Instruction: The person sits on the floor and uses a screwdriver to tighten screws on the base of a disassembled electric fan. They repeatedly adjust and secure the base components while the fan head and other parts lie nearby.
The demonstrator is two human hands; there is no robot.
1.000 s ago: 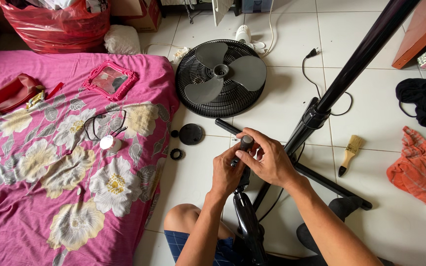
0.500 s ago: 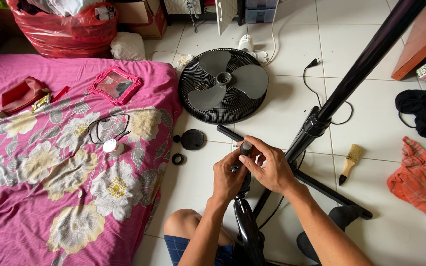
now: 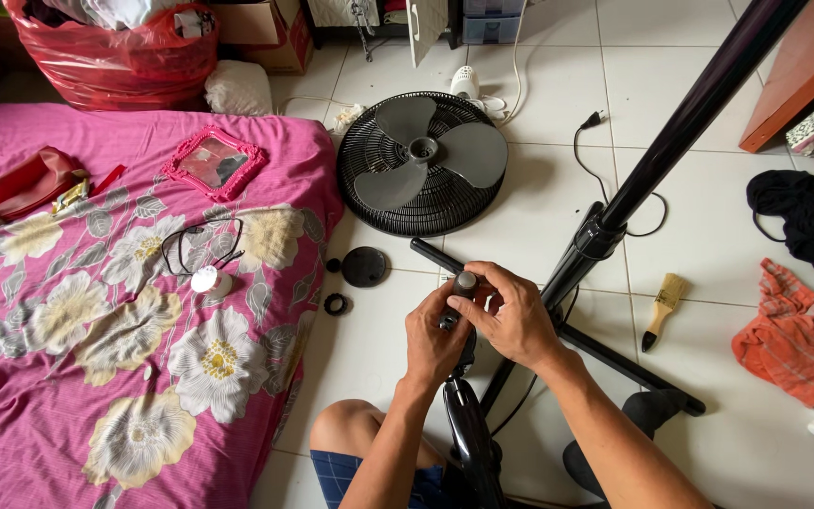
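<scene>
**Both hands on the fan motor shaft**

Your left hand [image 3: 433, 341] is closed around the glossy black plastic fan motor housing [image 3: 471, 435], which rises from your lap over the white tiled floor [image 3: 539, 203]. Your right hand [image 3: 511, 316] curls its fingers over the small grey cylindrical cap [image 3: 465, 281] at the housing's top; whether it pinches the cap or only covers it is hard to tell. At 12 o'clock from your hands lies the round black wire grille with grey blades [image 3: 426, 162]. The black stand pole [image 3: 680, 132] slants off toward 2 o'clock. At 3 o'clock lies a wooden paintbrush [image 3: 661, 308].
</scene>
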